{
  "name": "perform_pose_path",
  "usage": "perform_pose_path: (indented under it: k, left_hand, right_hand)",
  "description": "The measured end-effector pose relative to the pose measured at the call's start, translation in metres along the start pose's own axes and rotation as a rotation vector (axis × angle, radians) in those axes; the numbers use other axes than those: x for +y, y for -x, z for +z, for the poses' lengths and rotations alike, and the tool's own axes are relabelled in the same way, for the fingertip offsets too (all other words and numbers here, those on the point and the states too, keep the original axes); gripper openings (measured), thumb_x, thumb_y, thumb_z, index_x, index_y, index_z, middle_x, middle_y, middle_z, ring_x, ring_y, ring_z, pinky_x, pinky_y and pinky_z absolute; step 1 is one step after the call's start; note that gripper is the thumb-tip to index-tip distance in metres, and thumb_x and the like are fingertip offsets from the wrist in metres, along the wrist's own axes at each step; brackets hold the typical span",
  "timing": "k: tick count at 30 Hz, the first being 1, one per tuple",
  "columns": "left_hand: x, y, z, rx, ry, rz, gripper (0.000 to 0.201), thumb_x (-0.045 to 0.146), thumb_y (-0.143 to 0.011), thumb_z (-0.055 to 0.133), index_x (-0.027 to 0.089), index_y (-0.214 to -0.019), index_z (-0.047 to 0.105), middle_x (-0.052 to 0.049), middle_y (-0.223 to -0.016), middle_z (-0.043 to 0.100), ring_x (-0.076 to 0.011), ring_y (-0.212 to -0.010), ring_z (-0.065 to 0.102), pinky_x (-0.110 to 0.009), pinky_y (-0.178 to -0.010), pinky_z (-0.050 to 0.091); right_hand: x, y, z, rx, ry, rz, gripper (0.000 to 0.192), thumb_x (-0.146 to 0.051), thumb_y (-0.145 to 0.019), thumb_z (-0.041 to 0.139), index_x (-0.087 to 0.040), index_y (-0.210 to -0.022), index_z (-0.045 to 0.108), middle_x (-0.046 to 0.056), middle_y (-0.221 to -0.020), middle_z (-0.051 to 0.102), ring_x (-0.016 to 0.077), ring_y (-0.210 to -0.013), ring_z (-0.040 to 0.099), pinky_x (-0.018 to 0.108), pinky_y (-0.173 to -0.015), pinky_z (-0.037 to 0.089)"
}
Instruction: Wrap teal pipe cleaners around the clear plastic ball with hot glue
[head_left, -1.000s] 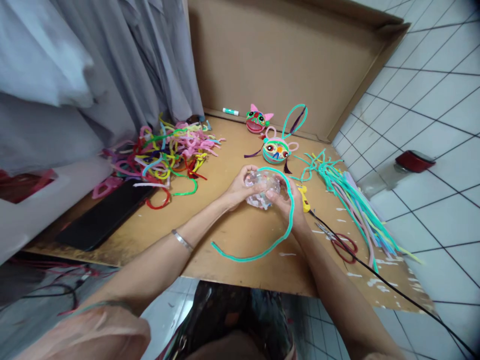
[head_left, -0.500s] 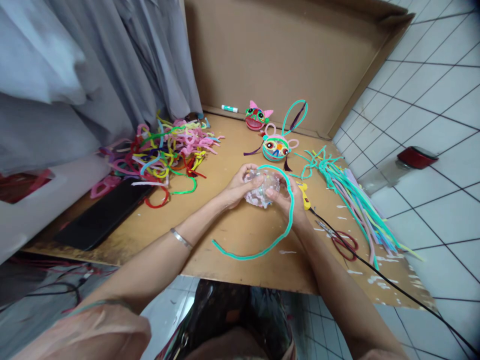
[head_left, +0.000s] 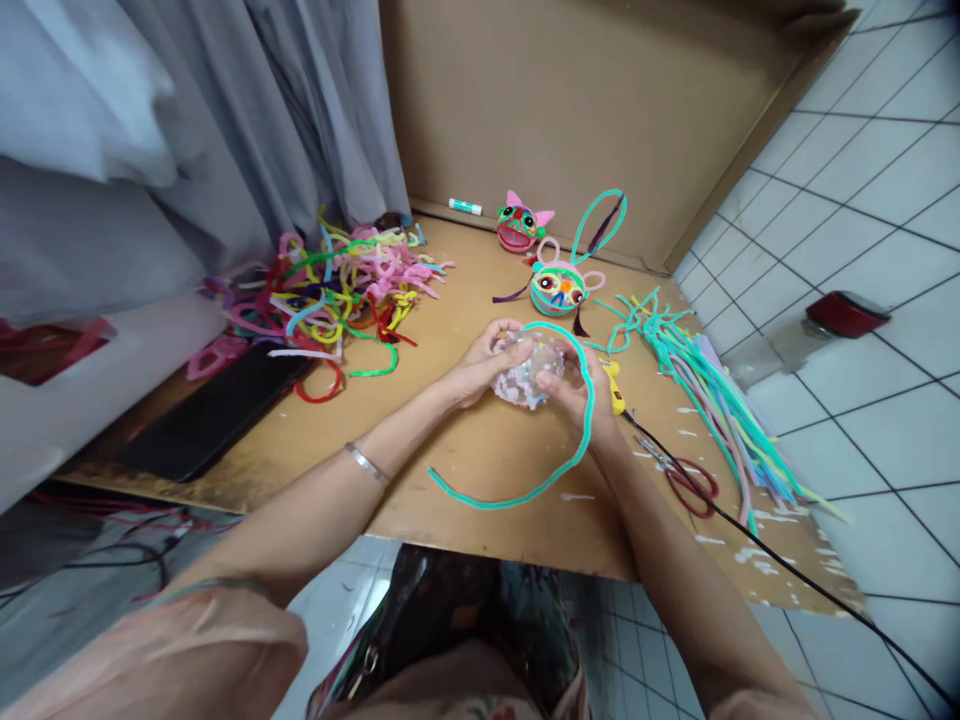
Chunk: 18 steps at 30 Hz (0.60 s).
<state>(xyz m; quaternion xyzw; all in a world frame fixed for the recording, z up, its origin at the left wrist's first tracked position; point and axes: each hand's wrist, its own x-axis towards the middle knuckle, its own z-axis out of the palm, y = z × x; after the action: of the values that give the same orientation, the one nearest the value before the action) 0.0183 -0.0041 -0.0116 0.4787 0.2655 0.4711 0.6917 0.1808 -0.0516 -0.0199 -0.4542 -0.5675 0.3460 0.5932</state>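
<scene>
Between my hands, over the middle of the table, is a clear, rough-surfaced ball (head_left: 527,378) with whitish and pinkish bits on it. My left hand (head_left: 480,362) grips its left side, the thumb laid across the top. My right hand (head_left: 581,392) closes on its right side with the thumb pressed against the front. A turquoise pipe cleaner (head_left: 525,497) arcs from behind the ball, over my right hand, and curls down to the left with a loose end. Where its other end meets the ball is hidden.
Two animal-head ornaments (head_left: 559,290) stand behind my hands near a glue stick (head_left: 466,207). At left lie tangled pipe cleaners (head_left: 337,290) and a black slab (head_left: 214,415). At right are a yellow glue gun (head_left: 614,388) with its cord, scissors (head_left: 691,487) and straight pipe cleaners (head_left: 720,400).
The whole view has shifted slightly. Both hands keep hold of the ball, and the turquoise pipe cleaner keeps nearly the same curve.
</scene>
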Motion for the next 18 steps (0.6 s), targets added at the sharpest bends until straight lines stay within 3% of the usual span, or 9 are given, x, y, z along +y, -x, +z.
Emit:
perform_pose_path:
  k: [9,18]
  left_hand:
    - [0.0064,0.0019,-0.0014,-0.076,-0.018,0.006,0.077,0.048,-0.051,0.090,0.022,-0.106,0.043,0.002,-0.089,0.061,-0.0134,-0.075,0.059,-0.028,-0.072,0.049]
    - [0.0067,0.0034,0.0010,0.039,-0.158,0.085,0.069,0.035,-0.049,0.085,0.021,-0.105,0.047,0.003,-0.085,0.058,-0.0128,-0.074,0.056,-0.026,-0.072,0.046]
  right_hand:
    - [-0.0048,0.0002,0.0017,0.006,0.025,-0.015,0.058,-0.055,-0.062,0.083,-0.025,-0.105,0.058,0.005,-0.110,0.069,0.0238,-0.105,0.066,0.043,-0.094,0.055]
    - [-0.0017,-0.0002,0.0019,-0.006,0.007,0.007,0.065,-0.055,-0.059,0.085,-0.025,-0.108,0.056,0.006,-0.109,0.069,0.0250,-0.107,0.065,0.043,-0.093,0.055]
